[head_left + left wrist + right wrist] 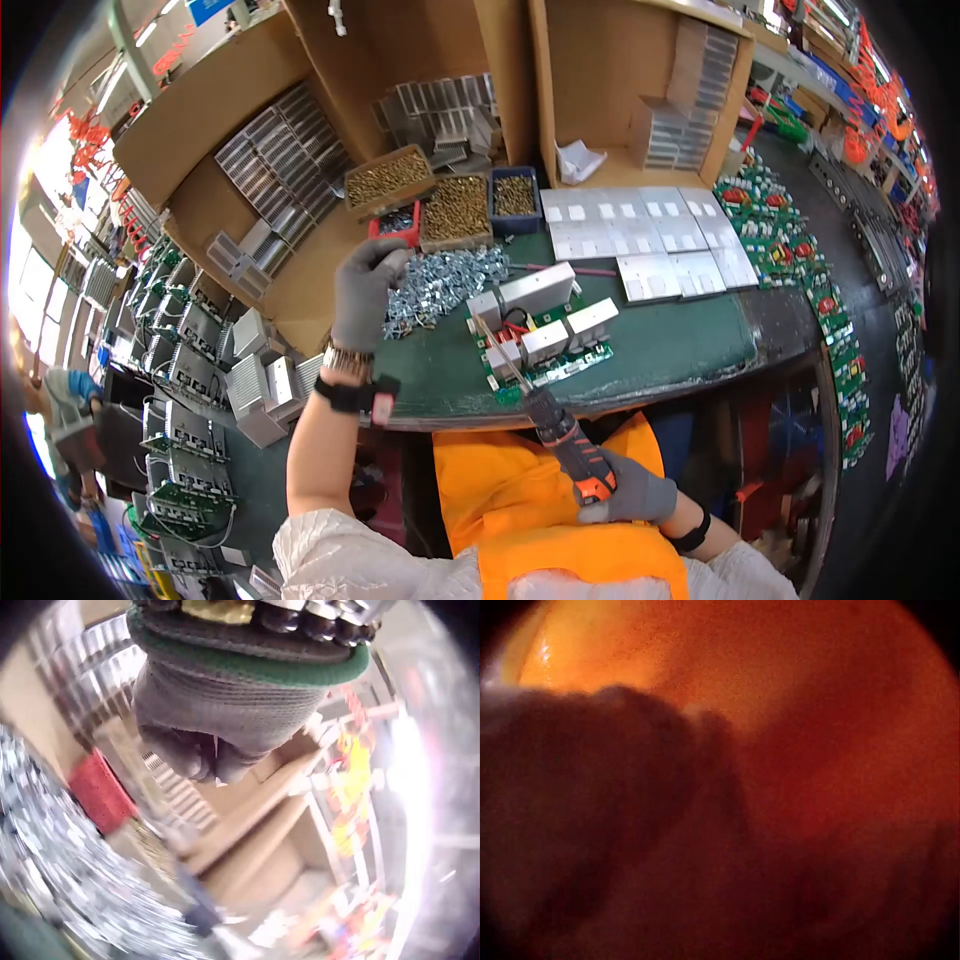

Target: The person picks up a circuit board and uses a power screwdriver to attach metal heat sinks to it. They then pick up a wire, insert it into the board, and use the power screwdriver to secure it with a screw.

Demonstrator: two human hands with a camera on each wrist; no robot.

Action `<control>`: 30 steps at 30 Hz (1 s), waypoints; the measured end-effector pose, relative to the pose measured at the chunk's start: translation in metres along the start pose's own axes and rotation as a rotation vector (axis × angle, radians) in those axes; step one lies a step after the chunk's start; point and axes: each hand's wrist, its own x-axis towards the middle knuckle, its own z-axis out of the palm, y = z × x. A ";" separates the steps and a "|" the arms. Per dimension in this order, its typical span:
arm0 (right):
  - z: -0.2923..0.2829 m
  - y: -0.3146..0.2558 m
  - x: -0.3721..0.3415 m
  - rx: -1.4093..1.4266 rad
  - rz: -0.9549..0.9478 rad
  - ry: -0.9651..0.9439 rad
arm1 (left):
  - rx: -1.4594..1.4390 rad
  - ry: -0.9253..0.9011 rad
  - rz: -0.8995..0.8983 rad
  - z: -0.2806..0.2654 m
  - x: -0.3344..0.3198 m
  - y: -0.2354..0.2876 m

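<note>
My left hand (368, 295), in a grey glove, is raised at the left edge of a heap of small metal clips (450, 280). Its fingers are curled, and in the left wrist view a small bright metal piece (219, 782) shows between thumb and fingertips. A cordless screwdriver (568, 440) is gripped by my gloved right hand (640, 490) low over the orange apron. Its long bit points up across a green circuit board (545, 375) with silver heat sinks (537, 290). The right wrist view is dark, mostly orange cloth and glove (585, 795).
Behind the heap stand bins of brass screws (457, 208), a red bin (395, 228) and a blue bin (515, 225). Flat metal plates (655, 275) lie at right. Cardboard boxes (570, 90) back the bench; circuit boards (840, 350) and finned heat sinks (265, 385) line the sides.
</note>
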 end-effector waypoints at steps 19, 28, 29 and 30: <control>0.009 -0.016 -0.010 0.023 0.096 -0.041 | -0.075 0.021 0.364 0.072 -0.120 -0.008; -0.002 -0.002 -0.048 -0.251 0.336 0.165 | 0.588 -0.253 0.523 0.061 -0.123 -0.015; -0.001 -0.001 -0.047 -0.249 0.339 0.167 | 0.633 -0.326 0.463 0.064 -0.125 -0.018; 0.000 0.000 -0.045 -0.183 0.372 0.144 | 0.678 -0.397 0.404 0.067 -0.127 -0.021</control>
